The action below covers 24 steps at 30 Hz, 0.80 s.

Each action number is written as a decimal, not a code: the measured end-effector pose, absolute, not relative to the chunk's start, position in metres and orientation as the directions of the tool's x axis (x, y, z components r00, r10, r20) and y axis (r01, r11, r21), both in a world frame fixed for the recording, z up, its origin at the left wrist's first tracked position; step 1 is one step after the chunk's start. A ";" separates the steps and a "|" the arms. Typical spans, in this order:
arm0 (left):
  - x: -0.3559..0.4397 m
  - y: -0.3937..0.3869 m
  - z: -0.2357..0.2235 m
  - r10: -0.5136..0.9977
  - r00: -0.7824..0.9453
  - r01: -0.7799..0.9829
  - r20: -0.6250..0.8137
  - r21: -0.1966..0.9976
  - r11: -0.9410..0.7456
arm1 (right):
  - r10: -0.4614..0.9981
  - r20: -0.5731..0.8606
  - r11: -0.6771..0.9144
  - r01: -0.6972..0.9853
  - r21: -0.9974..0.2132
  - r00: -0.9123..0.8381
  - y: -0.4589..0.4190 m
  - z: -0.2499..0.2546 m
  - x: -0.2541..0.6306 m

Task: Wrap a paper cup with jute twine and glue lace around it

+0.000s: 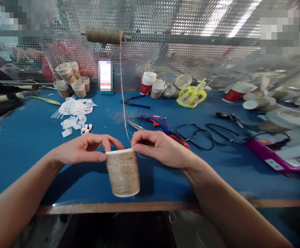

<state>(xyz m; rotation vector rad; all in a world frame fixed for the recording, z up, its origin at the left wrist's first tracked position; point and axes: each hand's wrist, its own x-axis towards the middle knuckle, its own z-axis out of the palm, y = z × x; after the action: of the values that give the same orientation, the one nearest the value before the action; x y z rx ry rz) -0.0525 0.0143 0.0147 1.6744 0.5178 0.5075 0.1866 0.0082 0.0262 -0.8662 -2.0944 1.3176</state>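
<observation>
Here I have the left hand (86, 148) and right hand (160, 147) pinching the wrapped cup (124, 174), lower centre, probably ending its winding, so next I'd secure the twine (121, 81).

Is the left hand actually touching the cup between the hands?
Touching: in the head view, the left hand has its thumb tip against the cup.

Left of our left grip (88, 148), we have open counter (31, 137) to pass over; just beyond that grip, white cloth strips (76, 106) block us. Ahead of our right grip (159, 146), slanting string (122, 86), scissors (136, 125) and a glue gun (155, 119) crowd the way, with looped black cable (213, 141) farther right.
</observation>
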 end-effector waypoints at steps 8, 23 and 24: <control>-0.031 0.004 0.011 0.714 0.699 0.325 0.023 0.880 -0.347 | 0.752 0.120 0.515 0.464 -0.721 -0.648 0.005 0.023 0.177; -0.027 0.001 0.005 0.773 0.634 0.240 0.038 0.940 -0.243 | 0.815 0.143 0.476 0.508 -0.718 -0.562 -0.001 0.024 0.178; -0.027 0.001 0.004 0.768 0.639 0.236 0.041 0.940 -0.246 | 0.811 0.147 0.486 0.511 -0.709 -0.566 -0.001 0.025 0.177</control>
<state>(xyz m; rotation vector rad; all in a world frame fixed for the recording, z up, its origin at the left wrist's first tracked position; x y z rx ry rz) -0.0266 0.0011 0.0045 1.7923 0.8094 0.6236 0.1770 -0.0009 0.0245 -1.0929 -2.2667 0.8552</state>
